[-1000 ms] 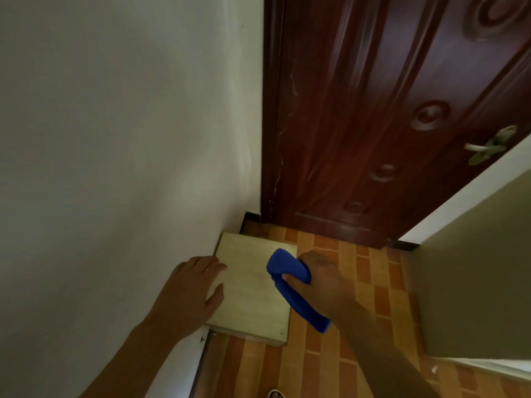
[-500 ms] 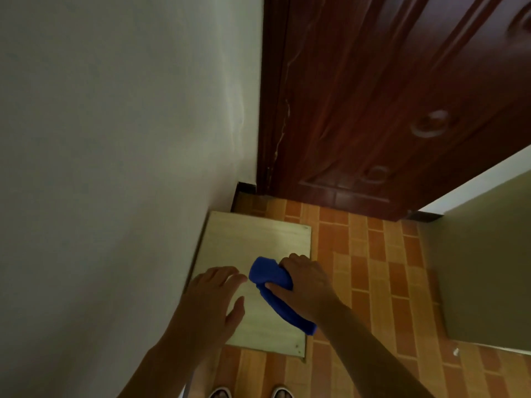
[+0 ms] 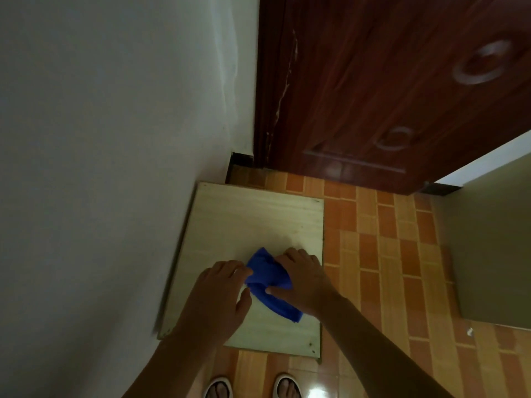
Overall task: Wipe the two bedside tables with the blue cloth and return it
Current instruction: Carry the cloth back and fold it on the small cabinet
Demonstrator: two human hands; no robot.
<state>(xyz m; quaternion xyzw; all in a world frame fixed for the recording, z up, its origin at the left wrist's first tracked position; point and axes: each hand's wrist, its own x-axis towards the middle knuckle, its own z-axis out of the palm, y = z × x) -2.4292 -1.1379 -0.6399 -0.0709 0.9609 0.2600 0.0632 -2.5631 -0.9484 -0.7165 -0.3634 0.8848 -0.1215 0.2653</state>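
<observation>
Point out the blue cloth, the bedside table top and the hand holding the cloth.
blue cloth (image 3: 263, 271), head view, upper folded part.
bedside table (image 3: 253, 219), head view, bare top.
right hand (image 3: 304, 278), head view, back of hand.

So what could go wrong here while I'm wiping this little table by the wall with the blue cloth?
The blue cloth is bunched under the right hand, so it may cover little of the table per stroke. Part of it trails toward the near edge and could drag off onto the tiled floor. The left hand rests on the top beside the cloth, so the patch under it might be missed.
</observation>
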